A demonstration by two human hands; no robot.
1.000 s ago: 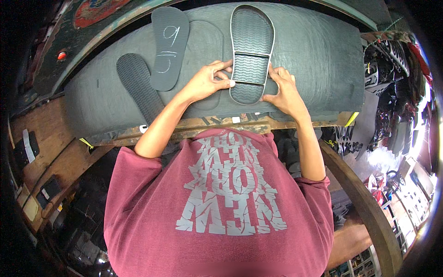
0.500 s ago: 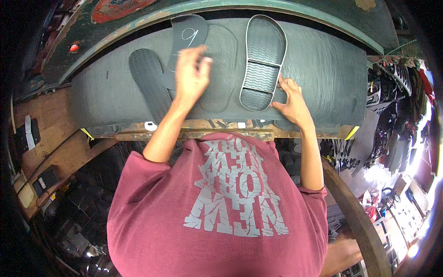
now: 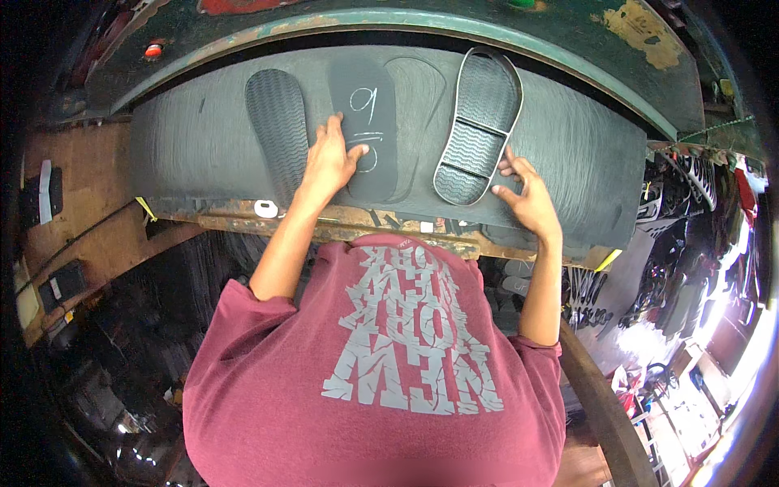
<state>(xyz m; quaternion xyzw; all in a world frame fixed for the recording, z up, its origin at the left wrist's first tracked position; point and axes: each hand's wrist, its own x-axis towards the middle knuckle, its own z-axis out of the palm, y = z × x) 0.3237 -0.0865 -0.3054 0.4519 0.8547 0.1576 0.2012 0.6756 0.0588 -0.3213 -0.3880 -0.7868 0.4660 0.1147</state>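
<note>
Several flat shoe-sole shapes lie on a dark sheet across the bench. My left hand rests, fingers and thumb spread, on the near left part of a flat black sole piece with white hand-drawn marks. Left of it lies a black sole with a fine wavy tread, its near end partly behind my left wrist. A sole-shaped frame with a thin pale rim and two crossbars lies to the right, wavy texture showing inside. My right hand is beside its near right edge, fingers apart, fingertips at or close to the rim.
A curved green edge runs along the far side of the bench. A small white object sits by the near wooden edge, among dark scraps. Dark sandal parts hang at the right. A wooden beam slants at the lower right.
The marked sole piece has turned straighter and come nearer, beside the treaded sole. My left hand has come down from above onto it. My right hand stays by the rimmed frame. The view has shifted slightly.
</note>
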